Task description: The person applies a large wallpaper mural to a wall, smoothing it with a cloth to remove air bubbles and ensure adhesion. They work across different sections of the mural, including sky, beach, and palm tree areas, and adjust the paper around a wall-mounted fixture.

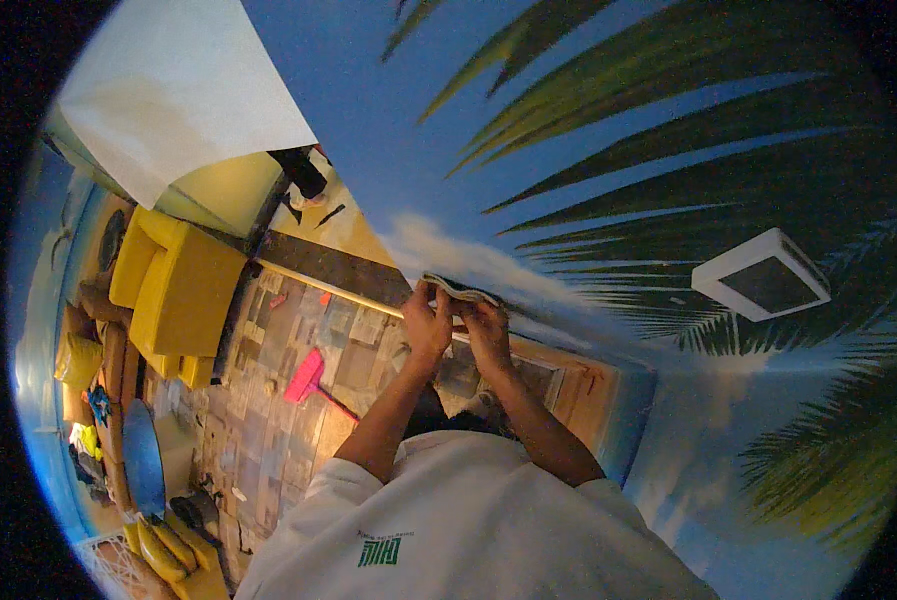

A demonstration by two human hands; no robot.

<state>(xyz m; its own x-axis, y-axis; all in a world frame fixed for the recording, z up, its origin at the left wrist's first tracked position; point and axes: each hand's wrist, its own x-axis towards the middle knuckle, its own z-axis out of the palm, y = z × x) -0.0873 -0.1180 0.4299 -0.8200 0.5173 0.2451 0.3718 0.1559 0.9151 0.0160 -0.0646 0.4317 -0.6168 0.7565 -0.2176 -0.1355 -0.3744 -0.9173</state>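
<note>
My left hand (428, 326) and my right hand (487, 334) are raised together in front of my chest, near the mural-painted wall. Between them is a thin, dark, flat item (462, 288) with a pale, wavy edge, perhaps a folded cloth; its exact kind is unclear. The fingers of both hands grip it from below, one hand at each end. My palms and part of the item's underside are hidden.
A pink broom (309, 379) lies on the patchwork wood-look floor (268, 420). To the left stand a yellow armchair (185, 285) and a blue oval tabletop (143, 457). A white box-shaped fixture (763, 276) is mounted on the palm-leaf mural (643, 172) at right.
</note>
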